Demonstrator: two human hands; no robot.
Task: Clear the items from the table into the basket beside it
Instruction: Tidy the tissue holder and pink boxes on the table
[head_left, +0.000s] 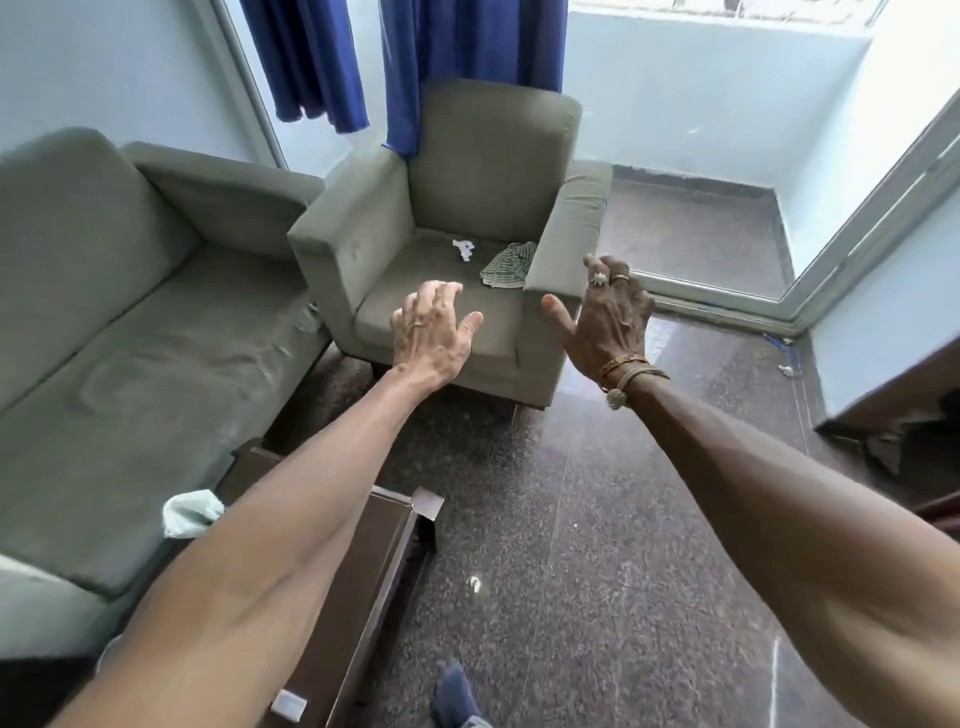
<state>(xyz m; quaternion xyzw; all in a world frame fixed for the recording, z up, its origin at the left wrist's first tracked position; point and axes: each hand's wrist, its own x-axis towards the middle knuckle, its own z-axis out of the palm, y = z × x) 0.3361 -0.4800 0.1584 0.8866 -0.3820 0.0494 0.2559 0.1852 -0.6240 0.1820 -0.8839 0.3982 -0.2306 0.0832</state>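
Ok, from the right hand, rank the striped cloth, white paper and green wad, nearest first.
1. Striped cloth, on the armchair seat, just left of the right hand.
2. White paper, further left on that seat.
3. Green wad, on the sofa, low left in view.

Dark worktop on speckled floor, armchair beyond

My brown worktop (358, 582) stands near and left on the dark speckled floor (597, 519), with a small white piece (288, 705) lying at its near end. On the far armchair seat (415, 260) lie a crumpled white scrap (464, 249) and, just to its right, a striped cloth (509, 265).
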